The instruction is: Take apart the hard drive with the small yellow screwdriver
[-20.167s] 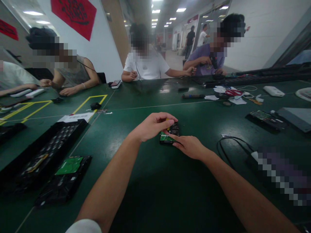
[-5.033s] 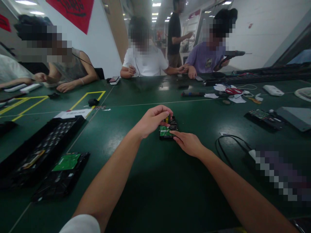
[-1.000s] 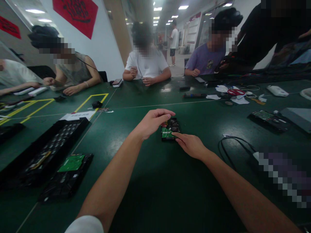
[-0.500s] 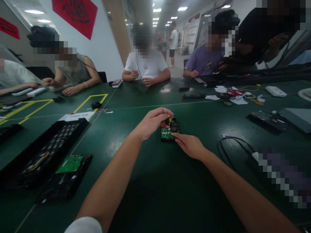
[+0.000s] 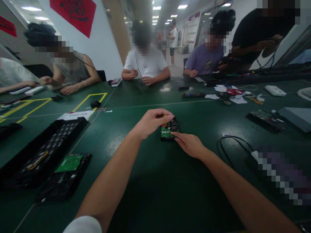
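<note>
The head view looks forward and down across a table (image 5: 204,119).

A black unit (image 5: 174,124), green circuit board (image 5: 165,132) up, lies on the table (image 5: 145,184) beneath a yellow tool (image 5: 166,124).

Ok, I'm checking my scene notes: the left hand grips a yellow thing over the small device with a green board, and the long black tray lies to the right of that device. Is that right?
Not quite: in the head view the long black tray lies to the left of the small device. The left hand does grip a yellow thing over it.
</note>
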Demonstrator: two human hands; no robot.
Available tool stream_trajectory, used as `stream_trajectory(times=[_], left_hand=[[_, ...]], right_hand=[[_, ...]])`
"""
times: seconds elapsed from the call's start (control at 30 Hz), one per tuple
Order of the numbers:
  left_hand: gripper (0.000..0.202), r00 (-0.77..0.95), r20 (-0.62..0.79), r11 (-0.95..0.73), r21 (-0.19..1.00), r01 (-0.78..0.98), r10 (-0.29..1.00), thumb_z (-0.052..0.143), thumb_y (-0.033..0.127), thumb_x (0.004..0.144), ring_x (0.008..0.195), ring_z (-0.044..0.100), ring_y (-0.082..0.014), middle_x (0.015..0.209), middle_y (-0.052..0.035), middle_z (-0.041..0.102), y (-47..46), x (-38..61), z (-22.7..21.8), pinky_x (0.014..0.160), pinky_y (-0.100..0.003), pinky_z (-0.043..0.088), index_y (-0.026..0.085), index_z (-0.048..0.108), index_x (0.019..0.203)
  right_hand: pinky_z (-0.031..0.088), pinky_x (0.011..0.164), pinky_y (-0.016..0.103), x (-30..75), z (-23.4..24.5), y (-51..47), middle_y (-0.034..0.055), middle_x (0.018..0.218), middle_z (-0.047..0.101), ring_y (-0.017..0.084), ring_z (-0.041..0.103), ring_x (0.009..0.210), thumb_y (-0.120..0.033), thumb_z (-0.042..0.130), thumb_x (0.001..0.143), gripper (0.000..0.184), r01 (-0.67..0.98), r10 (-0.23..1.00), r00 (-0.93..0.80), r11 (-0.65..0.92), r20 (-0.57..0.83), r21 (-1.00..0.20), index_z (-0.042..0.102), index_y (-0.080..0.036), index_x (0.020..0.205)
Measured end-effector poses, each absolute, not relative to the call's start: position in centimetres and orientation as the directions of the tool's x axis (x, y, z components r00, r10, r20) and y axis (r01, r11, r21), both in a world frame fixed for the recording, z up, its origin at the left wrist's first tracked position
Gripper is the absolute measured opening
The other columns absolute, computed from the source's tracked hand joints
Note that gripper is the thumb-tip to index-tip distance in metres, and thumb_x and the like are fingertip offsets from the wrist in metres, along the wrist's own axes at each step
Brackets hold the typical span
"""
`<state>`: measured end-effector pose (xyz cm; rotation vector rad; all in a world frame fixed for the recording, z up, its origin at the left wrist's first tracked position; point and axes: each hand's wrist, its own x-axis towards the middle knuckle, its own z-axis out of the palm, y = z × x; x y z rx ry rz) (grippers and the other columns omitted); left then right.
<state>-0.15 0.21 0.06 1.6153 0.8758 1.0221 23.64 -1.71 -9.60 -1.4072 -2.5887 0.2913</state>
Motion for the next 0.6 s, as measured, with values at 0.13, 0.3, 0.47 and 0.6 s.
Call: stream_trajectory(times=[0.13, 0.3, 0.47, 0.6], left_hand=[[0.029, 0.402, 0.202, -0.248, 0.967, 0.064, 0.893, 0.074, 0.04, 0.09, 0.085, 0.062, -0.016, 0.101, -0.0058, 0.071, 0.07, -0.08, 0.16, 0.068, -0.027, 0.051, 0.019, 0.075, 0.11], [0.022, 0.399, 0.179, -0.196, 0.981, 0.001, 0.899, 0.071, 0.033, 0.091, 0.089, 0.064, -0.0167, 0.103, -0.0073, 0.071, -0.13, 0.12, 0.38, 0.067, -0.027, 0.053, 0.017, 0.07, 0.106], [0.02, 0.384, 0.136, -0.11, 0.99, -0.091, 0.913, 0.071, 0.029, 0.089, 0.096, 0.068, -0.0199, 0.103, -0.0092, 0.071, -0.14, 0.33, 0.28, 0.07, -0.029, 0.056, 0.017, 0.064, 0.103], [0.015, 0.391, 0.115, -0.09, 0.993, -0.081, 0.913, 0.068, 0.028, 0.09, 0.095, 0.067, -0.0194, 0.104, -0.0089, 0.071, -0.02, 0.24, 0.23, 0.072, -0.029, 0.055, 0.016, 0.067, 0.099]], right_hand=[[0.054, 0.086, 0.036, 23.56, -9.42, -1.78, 0.0059, 0.129, 0.074, 0.025, 0.072, 0.104, -0.041, 0.035, 0.11, 0.047, 0.817, 0.849, -0.526, 0.519, 0.045, -0.251, 0.048, -0.033, 0.154], [0.054, 0.086, 0.037, 23.61, -9.39, -1.76, 0.0061, 0.129, 0.073, 0.026, 0.072, 0.105, -0.041, 0.035, 0.111, 0.046, 0.816, 0.846, -0.53, 0.526, 0.053, -0.24, 0.048, -0.034, 0.154], [0.054, 0.087, 0.036, 23.72, -9.63, -1.62, 0.0067, 0.131, 0.073, 0.025, 0.072, 0.108, -0.041, 0.035, 0.111, 0.046, 0.808, 0.841, -0.537, 0.533, 0.058, -0.251, 0.048, -0.033, 0.155], [0.054, 0.09, 0.038, 23.75, -9.91, -1.51, 0.0066, 0.132, 0.072, 0.025, 0.072, 0.11, -0.042, 0.035, 0.111, 0.046, 0.804, 0.839, -0.54, 0.537, 0.063, -0.255, 0.048, -0.033, 0.155]])
